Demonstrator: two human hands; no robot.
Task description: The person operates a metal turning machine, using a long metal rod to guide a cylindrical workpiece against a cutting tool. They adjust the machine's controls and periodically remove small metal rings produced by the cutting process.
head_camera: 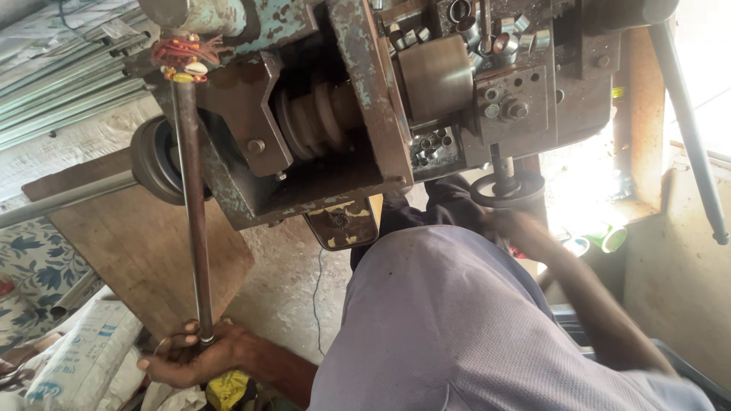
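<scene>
Steel rod (192,205) fed into a rusty machine (343,99).
The left hand (190,358) clenches the rod's lower end; the right hand (518,228) reaches the handwheel (506,190), its grip too blurred to tell.

The concrete floor (285,285) lies between the hands, bare and grey, with a thin black cord (315,304) running across it. A brown wooden board (145,243) lies flat on it just above the left hand (186,358). Left of that hand sit white printed sacks (84,354) and a blue flowered cloth (34,262); a yellow packet (225,390) lies right below it.
</scene>
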